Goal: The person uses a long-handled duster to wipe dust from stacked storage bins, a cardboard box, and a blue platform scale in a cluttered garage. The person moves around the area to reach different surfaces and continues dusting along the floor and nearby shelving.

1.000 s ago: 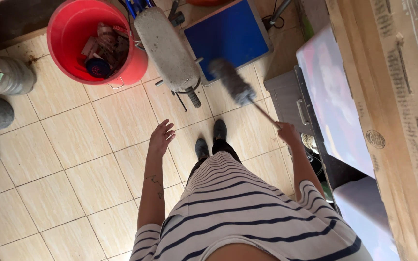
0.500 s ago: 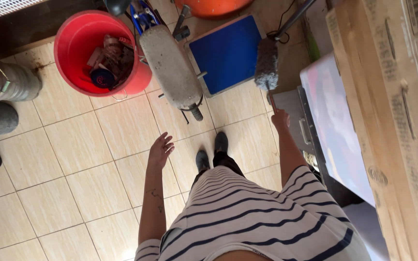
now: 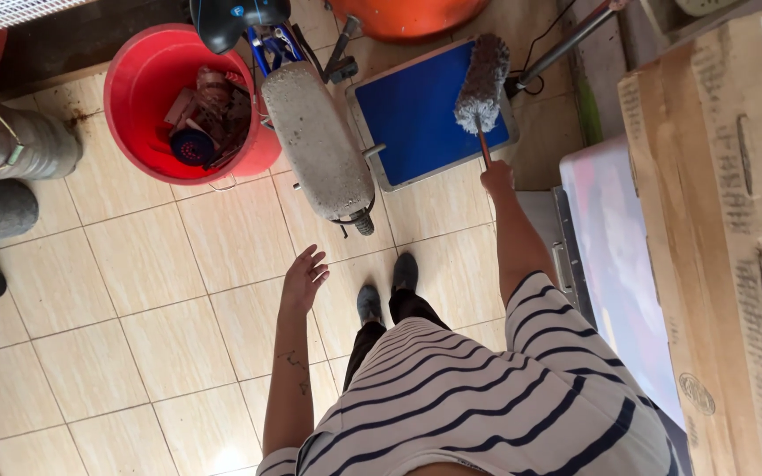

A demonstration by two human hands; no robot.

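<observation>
We stand on a tiled floor (image 3: 134, 291) of pale beige squares, our two dark shoes (image 3: 387, 289) side by side near the middle of the view. Along the right edge runs a big brown cardboard box (image 3: 734, 220), and just left of it lies a glossy pale panel (image 3: 615, 256) with a grey metal case (image 3: 553, 238) at its near edge. At upper left sits a red bucket (image 3: 134, 132) holding dark odds and ends, among them a round blue piece. Beside the bucket, to its right, a long grey dusty scooter deck (image 3: 315, 141) lies slanted across the tiles, its small rear wheel pointing toward us and its blue frame at the far end. Right of that lies a flat blue board (image 3: 416, 115) with a pale rim. Above the board an orange tub (image 3: 407, 13) shows only in part. At far left two grey cylinders (image 3: 2, 167) lie against the edge of the view.

Our right hand (image 3: 496, 176) is stretched forward and clenched round the thin wooden handle of a duster (image 3: 482, 84); its fluffy grey head is up over the far right corner of the blue board, though we cannot tell whether it touches the board. Our left hand (image 3: 304, 278) hangs free over the floor with its fingers spread loosely, holding nothing, well apart from the duster and near the scooter's rear wheel
</observation>
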